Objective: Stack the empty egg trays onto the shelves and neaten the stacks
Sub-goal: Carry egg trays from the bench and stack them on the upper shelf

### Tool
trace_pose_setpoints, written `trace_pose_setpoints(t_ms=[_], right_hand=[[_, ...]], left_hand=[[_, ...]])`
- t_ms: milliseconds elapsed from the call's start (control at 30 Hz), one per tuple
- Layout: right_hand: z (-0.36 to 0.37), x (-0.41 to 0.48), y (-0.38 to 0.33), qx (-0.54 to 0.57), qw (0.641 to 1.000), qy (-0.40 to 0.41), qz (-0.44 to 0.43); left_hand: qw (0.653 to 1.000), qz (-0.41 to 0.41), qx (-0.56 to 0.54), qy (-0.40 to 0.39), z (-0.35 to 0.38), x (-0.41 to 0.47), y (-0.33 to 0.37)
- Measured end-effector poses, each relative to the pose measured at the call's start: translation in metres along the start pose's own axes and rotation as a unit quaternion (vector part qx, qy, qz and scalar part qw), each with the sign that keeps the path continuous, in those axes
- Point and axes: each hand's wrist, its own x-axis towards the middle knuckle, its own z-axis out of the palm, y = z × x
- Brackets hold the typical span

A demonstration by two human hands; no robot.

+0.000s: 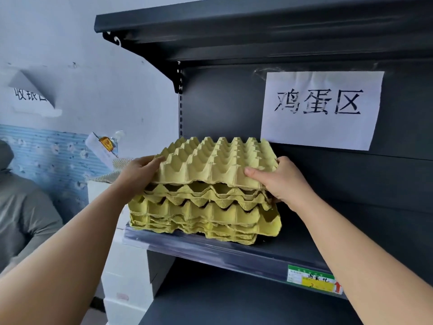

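Observation:
A stack of yellow-green pulp egg trays sits on the left end of the dark middle shelf. The top tray lies a little askew on the stack, its front edge raised. My left hand grips that tray's left edge, thumb on top. My right hand grips its right front corner, thumb on top and fingers under the edge. The lower trays are unevenly nested and jut out to the right.
A white paper sign is taped to the shelf's back panel. An upper shelf hangs overhead and a lower shelf sits below. A green-yellow price tag marks the shelf lip. A seated person and white boxes are at the left.

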Motion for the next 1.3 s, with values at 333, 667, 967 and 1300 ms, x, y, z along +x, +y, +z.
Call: trace_pose_setpoints(t_ms=[333, 667, 967, 1300], right_hand=[[0.003, -0.021, -0.021, -0.058, 0.997, 0.033, 0.037], [-0.026, -0.086, -0.032, -0.205, 0.975, 0.079, -0.021], [-0.097, -0.182, 0.04, -0.296, 0.946, 0.123, 0.046], [-0.234, -0.31, 0.171, -0.373, 0.889, 0.179, 0.194]], left_hand=[[0.985, 0.073, 0.143, 0.065, -0.007, 0.01, -0.003], [0.921, 0.315, 0.218, 0.064, 0.027, -0.056, 0.058], [0.862, 0.468, 0.179, -0.079, 0.146, -0.163, 0.095], [0.8, 0.543, 0.091, -0.237, 0.312, -0.319, 0.162]])
